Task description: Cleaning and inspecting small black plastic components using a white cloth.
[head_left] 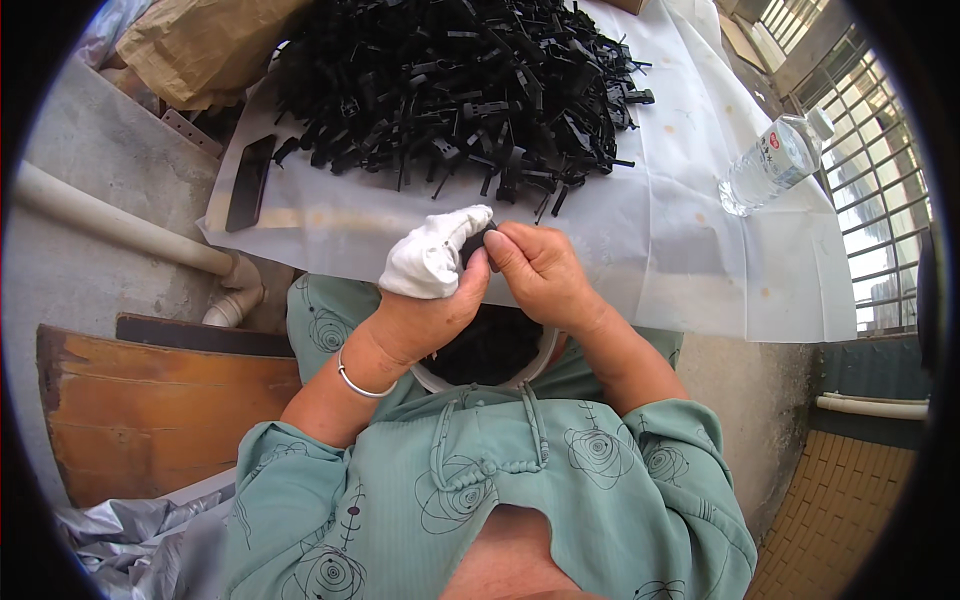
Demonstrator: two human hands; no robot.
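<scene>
Over the near edge of the table, my left hand [428,275] is closed on a small black plastic part [477,243], a white cloth glove covering its fingers and leaving the thumb bare. My bare right hand [545,268] pinches the same part from the other side; most of the part is hidden between the fingers. Below both hands, between my knees, sits a white bucket [546,352] with black pieces inside. Beyond my hands a big heap of black plastic parts [450,95] covers the far middle of the table.
Translucent sheeting [690,250] covers the table and hangs over its near edge. A dark phone-like slab [250,183] lies at the left, near a brown paper bag [200,50]. At the right stands a tilted clear water bottle [770,165]. A wooden board [165,410] is low left.
</scene>
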